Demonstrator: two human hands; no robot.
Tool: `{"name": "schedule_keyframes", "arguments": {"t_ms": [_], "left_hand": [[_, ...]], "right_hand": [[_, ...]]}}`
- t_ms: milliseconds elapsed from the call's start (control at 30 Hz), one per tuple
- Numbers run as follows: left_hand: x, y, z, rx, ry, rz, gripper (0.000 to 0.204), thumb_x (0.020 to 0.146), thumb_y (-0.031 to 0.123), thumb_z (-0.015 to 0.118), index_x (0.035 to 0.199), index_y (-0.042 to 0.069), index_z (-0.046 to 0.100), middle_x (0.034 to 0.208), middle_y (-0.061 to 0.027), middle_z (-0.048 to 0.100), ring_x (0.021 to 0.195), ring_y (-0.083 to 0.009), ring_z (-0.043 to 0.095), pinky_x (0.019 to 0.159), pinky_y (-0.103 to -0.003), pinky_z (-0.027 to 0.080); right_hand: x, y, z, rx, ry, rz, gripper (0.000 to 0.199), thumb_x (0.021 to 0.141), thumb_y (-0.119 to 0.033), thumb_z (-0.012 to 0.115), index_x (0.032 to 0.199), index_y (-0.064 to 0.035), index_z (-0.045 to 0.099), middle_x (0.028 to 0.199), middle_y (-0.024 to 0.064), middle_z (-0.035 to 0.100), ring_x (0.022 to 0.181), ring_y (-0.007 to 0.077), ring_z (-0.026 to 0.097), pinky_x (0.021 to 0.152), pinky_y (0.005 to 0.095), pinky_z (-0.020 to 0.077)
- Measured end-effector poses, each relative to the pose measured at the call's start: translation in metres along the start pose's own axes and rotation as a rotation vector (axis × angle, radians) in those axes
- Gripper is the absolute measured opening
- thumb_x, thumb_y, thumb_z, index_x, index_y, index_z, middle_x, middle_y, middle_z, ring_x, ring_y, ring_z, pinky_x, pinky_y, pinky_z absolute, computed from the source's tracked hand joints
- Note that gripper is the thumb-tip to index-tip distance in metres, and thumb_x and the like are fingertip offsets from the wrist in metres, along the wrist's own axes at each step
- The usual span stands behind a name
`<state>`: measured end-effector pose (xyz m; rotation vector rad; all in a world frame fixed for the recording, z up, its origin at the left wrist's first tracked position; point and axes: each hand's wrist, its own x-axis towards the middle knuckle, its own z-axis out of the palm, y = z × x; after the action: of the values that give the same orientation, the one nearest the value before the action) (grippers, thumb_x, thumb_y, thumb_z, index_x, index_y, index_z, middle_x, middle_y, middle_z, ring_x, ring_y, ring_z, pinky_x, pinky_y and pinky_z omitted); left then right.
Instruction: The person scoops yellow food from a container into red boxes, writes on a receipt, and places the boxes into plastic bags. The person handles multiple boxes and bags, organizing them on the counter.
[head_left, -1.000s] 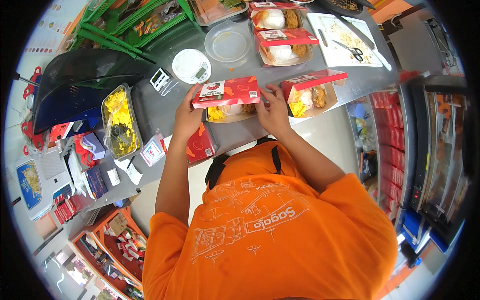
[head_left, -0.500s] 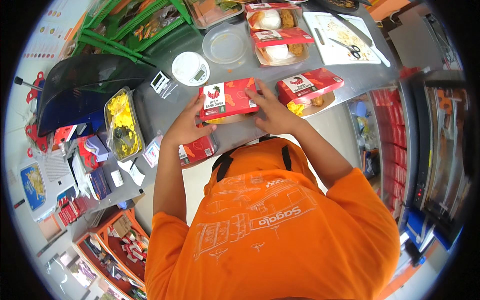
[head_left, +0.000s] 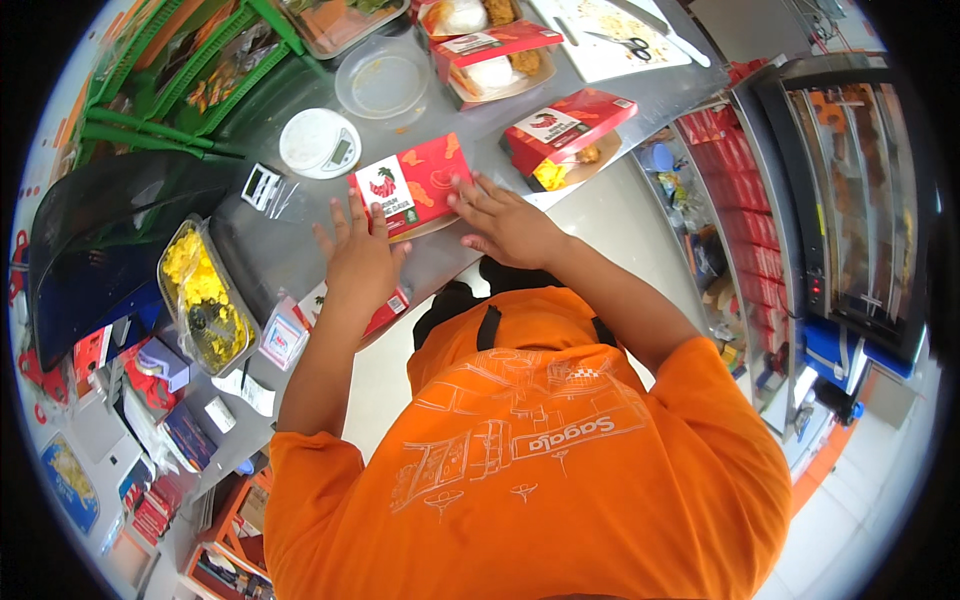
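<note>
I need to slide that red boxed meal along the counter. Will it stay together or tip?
The red sleeve looks like thin card over a shallow tray, so it would likely flex and might slip off. Lying low and flat on the steel counter, it should slide, not tip. The left hand and right hand both touch it.

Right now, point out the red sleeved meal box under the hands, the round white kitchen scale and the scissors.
Red sleeved meal box point(head_left: 415, 185), head view, middle of sleeve top.
Round white kitchen scale point(head_left: 318, 143), head view, platform centre.
Scissors point(head_left: 622, 42), head view, near pivot.
</note>
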<state>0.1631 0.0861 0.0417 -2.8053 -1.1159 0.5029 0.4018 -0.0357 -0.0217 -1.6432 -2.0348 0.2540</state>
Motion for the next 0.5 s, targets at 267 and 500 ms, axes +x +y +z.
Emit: {"name": "schedule_keyframes", "arguments": {"t_ms": [267,500], "left_hand": [[0.058,0.131,-0.039,-1.215,0.263,-0.148,0.080,0.091,0.026,0.075,0.154,-0.005,0.037,0.131,-0.0253,0.066,0.114,-0.0319,0.070,0.097,-0.040,0.055],[0.089,0.175,-0.032,-1.323,0.155,-0.417,0.074,0.089,0.009,0.071,0.155,-0.001,0.038,0.126,-0.0208,0.070,0.107,-0.0225,0.072,0.093,-0.031,0.055]], "right_hand": [[-0.052,0.127,-0.061,0.166,0.752,0.710,0.063,0.083,-0.003,0.074,0.139,-0.0001,0.044,0.128,0.0210,0.055,0.108,0.0313,0.061,0.090,0.0369,0.0528],[-0.023,0.199,-0.102,0.869,-0.001,0.559,0.060,0.095,0.004,0.060,0.152,-0.0072,0.047,0.137,0.0141,0.064,0.122,0.0182,0.062,0.105,0.0309,0.0489]]}}
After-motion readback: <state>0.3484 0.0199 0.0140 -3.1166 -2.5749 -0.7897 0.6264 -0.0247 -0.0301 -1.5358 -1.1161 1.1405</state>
